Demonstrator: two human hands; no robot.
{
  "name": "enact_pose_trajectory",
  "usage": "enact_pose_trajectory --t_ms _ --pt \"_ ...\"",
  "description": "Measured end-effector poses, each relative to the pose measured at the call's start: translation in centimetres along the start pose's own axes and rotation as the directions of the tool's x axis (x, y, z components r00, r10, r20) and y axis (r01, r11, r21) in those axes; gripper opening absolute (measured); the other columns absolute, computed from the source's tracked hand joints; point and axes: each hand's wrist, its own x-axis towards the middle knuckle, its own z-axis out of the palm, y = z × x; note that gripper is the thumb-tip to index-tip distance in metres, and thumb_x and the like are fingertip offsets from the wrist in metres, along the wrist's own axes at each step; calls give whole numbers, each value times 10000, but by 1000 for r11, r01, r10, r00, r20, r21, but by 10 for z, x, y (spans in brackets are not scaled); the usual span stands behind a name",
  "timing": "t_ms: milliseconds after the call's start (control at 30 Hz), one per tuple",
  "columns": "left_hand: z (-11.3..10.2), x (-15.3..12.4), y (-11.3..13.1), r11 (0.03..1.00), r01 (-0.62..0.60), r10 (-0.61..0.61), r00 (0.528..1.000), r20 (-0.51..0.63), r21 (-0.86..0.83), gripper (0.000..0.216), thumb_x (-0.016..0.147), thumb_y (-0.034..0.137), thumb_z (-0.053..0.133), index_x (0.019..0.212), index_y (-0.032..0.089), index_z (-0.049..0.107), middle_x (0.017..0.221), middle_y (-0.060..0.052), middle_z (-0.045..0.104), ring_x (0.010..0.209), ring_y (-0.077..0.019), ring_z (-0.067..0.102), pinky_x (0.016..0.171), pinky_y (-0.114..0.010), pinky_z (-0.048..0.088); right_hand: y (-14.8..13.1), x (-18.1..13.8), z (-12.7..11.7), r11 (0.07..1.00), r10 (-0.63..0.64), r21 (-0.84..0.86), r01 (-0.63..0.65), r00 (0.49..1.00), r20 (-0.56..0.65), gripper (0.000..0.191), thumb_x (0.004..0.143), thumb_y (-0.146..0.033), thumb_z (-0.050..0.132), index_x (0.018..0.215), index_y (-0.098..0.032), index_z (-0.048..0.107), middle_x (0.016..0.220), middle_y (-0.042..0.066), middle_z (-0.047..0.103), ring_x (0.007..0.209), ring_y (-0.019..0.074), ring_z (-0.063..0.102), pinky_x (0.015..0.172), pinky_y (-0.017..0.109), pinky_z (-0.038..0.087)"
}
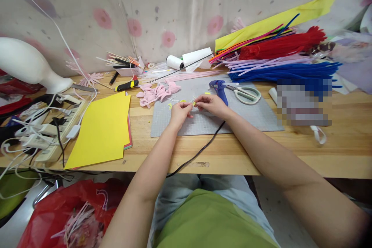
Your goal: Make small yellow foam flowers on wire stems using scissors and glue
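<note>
Over the grey cutting mat (232, 124), my two hands meet with fingertips almost touching. My left hand (179, 114) is closed in a pinch on thin white wires (192, 99). A small yellow piece (194, 103) sits at the fingertips of my right hand (213, 105), which pinches it. How the piece and the wires join is too small to make out. More yellow bits lie on the mat beside my left hand. Pink fuzzy shapes (158, 93) rest at the mat's left edge. A blue glue gun (219, 90) and scissors (247, 95) lie just beyond my right hand.
Yellow sheets (100, 131) lie left, near a power strip (62, 131) with tangled cords. Blue pipe cleaners (285, 73) and red ones (285, 44) are piled at the back right. A black cable (197, 155) crosses the table's front edge. A red bag (72, 209) sits below.
</note>
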Motion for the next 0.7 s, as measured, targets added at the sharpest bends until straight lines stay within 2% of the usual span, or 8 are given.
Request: enact_pose_trajectory --t_ms 200,300,400,500,600,700 --pt "1 -1 0 1000 -4 4 1000 -12 13 42 635 151 644 657 115 646 536 26 521 418 -44 412 409 -215 441 -2 -2 6 980 -9 -196 -8 996 -84 152 701 -282 576 788 -168 623 761 41 683 591 121 584 591 265 476" --pt "1 0 0 1000 -5 5 1000 -24 9 45 639 146 629 663 111 644 538 27 518 420 -42 405 407 -211 442 -2 -4 9 917 -113 -396 46 983 -146 131 717 -246 561 789 -169 640 746 33 680 637 130 588 621 259 447" --pt "2 1 -1 1000 -8 7 1000 -25 -8 61 630 155 633 670 110 642 556 26 529 428 -37 408 405 -200 442 -1 -7 14 808 -236 -581 94 956 -174 142 746 -225 541 815 -173 653 777 34 686 668 136 592 634 258 421" --pt "1 1 1 999 15 -16 999 -36 -43 68 627 156 631 674 106 633 555 25 527 432 -33 407 398 -186 440 -2 -10 18 688 -330 -712 138 934 -138 174 781 -210 517 856 -173 670 839 52 697 731 157 607 654 268 415" --pt "0 1 4 995 43 -47 998 -50 -87 51 624 146 623 652 104 617 557 22 524 432 -27 399 394 -176 437 -3 -13 19 583 -405 -782 219 913 -46 234 823 -205 487 945 -179 685 923 68 706 850 186 618 724 288 425" --pt "-4 0 7 988 51 -55 998 -25 -144 69 629 169 623 626 102 607 573 18 521 441 -26 402 397 -177 440 -3 -16 19 538 -436 -794 284 900 26 293 842 -196 473 1053 -189 677 1002 74 701 927 201 611 783 309 430"
